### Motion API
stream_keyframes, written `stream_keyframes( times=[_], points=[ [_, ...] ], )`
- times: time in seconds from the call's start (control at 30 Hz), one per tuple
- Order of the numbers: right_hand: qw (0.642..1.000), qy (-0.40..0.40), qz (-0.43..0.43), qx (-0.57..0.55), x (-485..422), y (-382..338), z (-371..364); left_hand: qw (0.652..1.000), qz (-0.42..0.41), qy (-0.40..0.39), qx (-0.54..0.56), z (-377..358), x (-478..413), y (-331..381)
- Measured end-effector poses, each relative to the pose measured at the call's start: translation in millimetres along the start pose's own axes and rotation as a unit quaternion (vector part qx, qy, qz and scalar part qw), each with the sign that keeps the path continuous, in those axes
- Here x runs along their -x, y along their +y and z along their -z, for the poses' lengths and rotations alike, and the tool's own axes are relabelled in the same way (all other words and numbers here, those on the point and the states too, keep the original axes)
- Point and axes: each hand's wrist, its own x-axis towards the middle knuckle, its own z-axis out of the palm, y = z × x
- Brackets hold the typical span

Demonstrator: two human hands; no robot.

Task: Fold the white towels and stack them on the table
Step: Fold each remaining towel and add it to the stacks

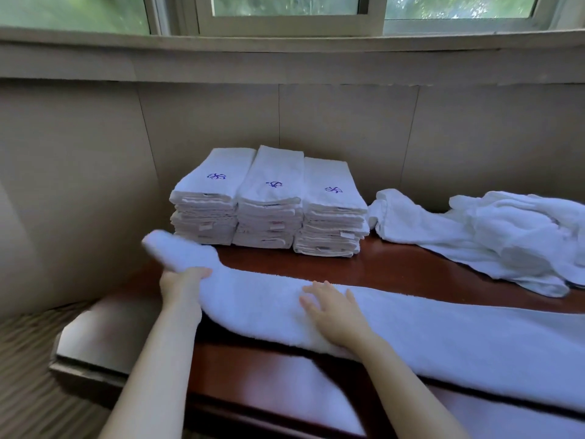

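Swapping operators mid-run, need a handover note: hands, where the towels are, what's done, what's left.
Left hand grips the left end of the long towel, with that end raised off the table.
Right hand lies flat on the towel's middle, fingers spread.
Done: three stacks of folded towels stand side by side at the back of the table.
Left: fold this towel and stack it, then work through the loose pile of unfolded towels at the right.

Gripped towel (pixel 443 337) end with left hand (pixel 183 282), pressed right hand (pixel 332 308) flat on it; folded stacks (pixel 269 198) behind, loose pile (pixel 506 236) right.
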Motion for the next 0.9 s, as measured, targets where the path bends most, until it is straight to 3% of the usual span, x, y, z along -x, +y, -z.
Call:
stream_keyframes(
  times=[0.03, 0.07, 0.1, 0.13, 0.17, 0.2, 0.23, 0.27, 0.33, 0.37, 0.47, 0.53, 0.63, 0.73, 0.83, 0.9],
  points=[
    [0.990, 0.027, -0.031, -0.132, 1, -5, 8, 0.993, -0.067, -0.043, -0.090, -2, 8, 2],
    [0.952, 0.032, -0.068, -0.296, 2, -10, 18, 0.970, -0.142, -0.113, -0.162, -6, 15, 4],
    [0.886, 0.011, -0.096, -0.454, 3, -12, 28, 0.935, -0.195, -0.215, -0.202, -10, 26, 7],
    [0.814, -0.024, -0.112, -0.570, 3, -10, 37, 0.887, -0.213, -0.318, -0.259, -14, 36, 7],
    [0.766, -0.050, -0.123, -0.629, 4, -7, 44, 0.824, -0.208, -0.410, -0.330, -19, 45, 6],
    [0.756, -0.063, -0.131, -0.638, 7, -3, 48, 0.766, -0.196, -0.479, -0.380, -23, 52, 2],
    [0.771, -0.065, -0.144, -0.617, 12, -1, 49, 0.733, -0.185, -0.508, -0.412, -27, 57, -3],
    [0.800, -0.050, -0.160, -0.576, 15, 3, 44, 0.736, -0.182, -0.505, -0.412, -32, 60, -7],
    [0.856, 0.028, -0.192, -0.479, 20, 6, 36, 0.774, -0.234, -0.437, -0.394, -41, 63, -8],
    [0.865, 0.061, -0.193, -0.459, 22, 7, 36, 0.798, -0.263, -0.391, -0.377, -46, 62, -8],
    [0.877, 0.130, -0.154, -0.436, 37, 10, 68, 0.875, -0.277, -0.293, -0.268, -58, 60, -11],
    [0.871, 0.175, -0.132, -0.439, 52, 25, 105, 0.895, -0.268, -0.266, -0.236, -68, 61, -14],
    [0.863, 0.265, -0.173, -0.394, 82, 72, 164, 0.886, -0.252, -0.273, -0.276, -89, 67, -24],
    [0.851, 0.310, -0.234, -0.354, 110, 128, 201, 0.853, -0.211, -0.321, -0.352, -113, 79, -42],
    [0.880, 0.249, -0.309, -0.262, 125, 176, 194, 0.817, -0.156, -0.380, -0.404, -136, 96, -60],
    [0.902, 0.192, -0.349, -0.169, 131, 200, 177, 0.791, -0.142, -0.379, -0.458, -147, 103, -68]
  ],
)
